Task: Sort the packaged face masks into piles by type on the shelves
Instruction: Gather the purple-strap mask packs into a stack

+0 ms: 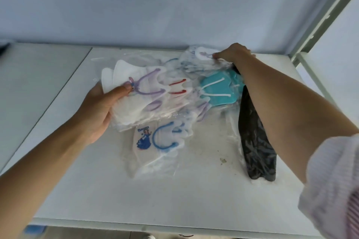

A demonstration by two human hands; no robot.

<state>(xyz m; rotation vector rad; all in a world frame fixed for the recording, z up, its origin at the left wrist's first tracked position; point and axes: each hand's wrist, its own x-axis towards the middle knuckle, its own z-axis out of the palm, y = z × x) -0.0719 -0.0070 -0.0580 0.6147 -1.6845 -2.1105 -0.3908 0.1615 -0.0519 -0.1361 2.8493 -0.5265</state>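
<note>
- The left hand (98,110) gripped a stack of white masks with purple ear loops (136,95), thumb pressed on top and the other fingers hidden beneath the clear wrappers.
- Just below that hand's load lay a white mask with a blue figure print (153,141), flat on the white shelf (174,200).
- The right hand (232,53) reached to the far side of the heap, fingertips pinched on the wrapper of a white mask (204,53).
- Just under the right wrist sat a teal mask (217,89) with white loops.
- A black mask pack (254,137) stretched along beneath the right forearm, toward the person.
- A pale knitted sleeve (334,180) was pushed up on the right arm.
</note>
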